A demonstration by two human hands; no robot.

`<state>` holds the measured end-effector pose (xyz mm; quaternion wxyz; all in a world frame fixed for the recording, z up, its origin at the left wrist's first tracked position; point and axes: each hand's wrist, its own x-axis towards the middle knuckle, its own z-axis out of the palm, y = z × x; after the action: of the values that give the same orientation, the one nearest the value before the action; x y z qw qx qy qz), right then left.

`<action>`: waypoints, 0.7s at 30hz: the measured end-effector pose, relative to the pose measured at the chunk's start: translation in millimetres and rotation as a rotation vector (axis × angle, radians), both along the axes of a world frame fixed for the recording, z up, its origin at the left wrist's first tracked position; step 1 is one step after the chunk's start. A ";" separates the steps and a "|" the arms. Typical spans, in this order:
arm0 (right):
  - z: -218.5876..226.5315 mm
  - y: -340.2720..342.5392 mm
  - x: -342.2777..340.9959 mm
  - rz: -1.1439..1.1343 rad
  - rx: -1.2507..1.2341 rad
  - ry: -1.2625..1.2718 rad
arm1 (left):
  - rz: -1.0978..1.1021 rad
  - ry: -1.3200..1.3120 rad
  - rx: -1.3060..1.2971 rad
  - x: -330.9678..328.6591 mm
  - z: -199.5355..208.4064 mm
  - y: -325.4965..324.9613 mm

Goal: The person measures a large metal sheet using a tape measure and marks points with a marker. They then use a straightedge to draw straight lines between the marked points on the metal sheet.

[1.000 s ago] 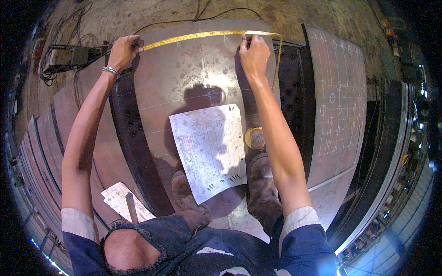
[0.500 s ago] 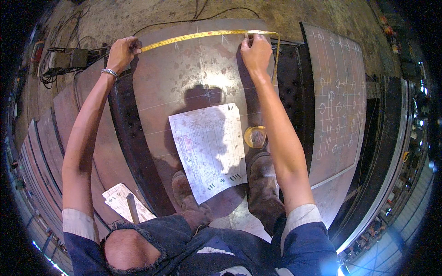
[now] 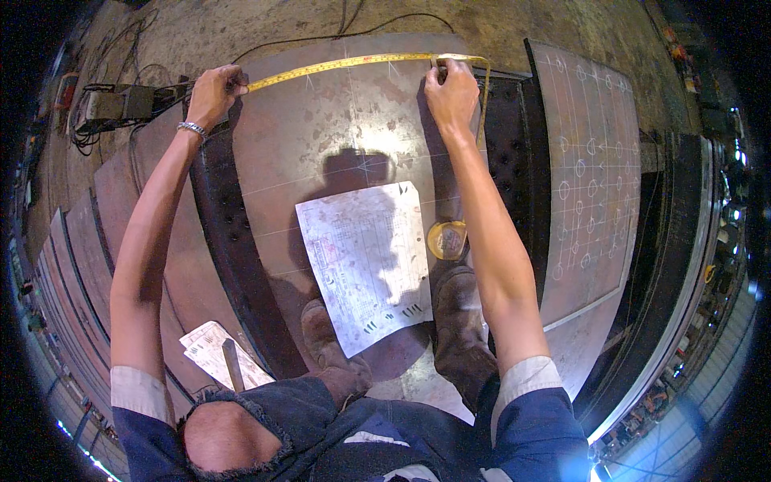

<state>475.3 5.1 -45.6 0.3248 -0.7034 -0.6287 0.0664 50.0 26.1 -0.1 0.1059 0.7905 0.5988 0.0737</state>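
A yellow tape measure [image 3: 353, 60] stretches across the far part of a steel plate [image 3: 265, 153] marked with thin white lines and arrows. At the plate's far left edge, my left hand [image 3: 213, 95] pinches the tape's end. My right hand [image 3: 452, 92] grips the tape near the far right edge; something small between its fingers is too hidden to name. Past that hand the blade bends down along my forearm towards the round yellow tape case [image 3: 446, 240], which lies by my right boot [image 3: 458, 309]. A stained paper drawing [image 3: 365, 265] rests on the plate between my boots.
Right of me lies another plate [image 3: 590, 177] chalked with circles and grid lines. Folded papers [image 3: 217, 353] with a flat metal bar [image 3: 232, 363] on them sit at lower left. A boxy grey device [image 3: 108, 108] with cables stands far left. Dark gaps run beside the plate.
My right hand has shifted very slightly to the right along the tape. The left hand stays at the plate's left edge.
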 end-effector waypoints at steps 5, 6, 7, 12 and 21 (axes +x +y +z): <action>-0.9 0.0 0.2 0.004 0.022 -0.009 | 0.003 -0.003 -0.002 -0.6 -1.7 0.5; -0.4 -0.3 0.0 0.006 0.023 -0.009 | 0.000 -0.003 -0.001 -1.2 -1.7 0.4; 0.0 -0.6 -0.3 0.008 0.023 -0.009 | -0.003 -0.002 0.000 -1.8 -1.8 0.2; -0.3 -0.9 -0.2 0.017 -0.003 -0.009 | -0.010 -0.008 -0.014 -3.0 -1.0 1.0; 23.1 11.3 10.8 0.122 -0.178 -0.177 | -0.012 0.000 -0.005 2.9 -0.1 0.1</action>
<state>486.1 16.4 -22.5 0.1998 -0.6931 -0.6881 0.0790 52.9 26.2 -0.2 0.1083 0.7939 0.5940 0.0717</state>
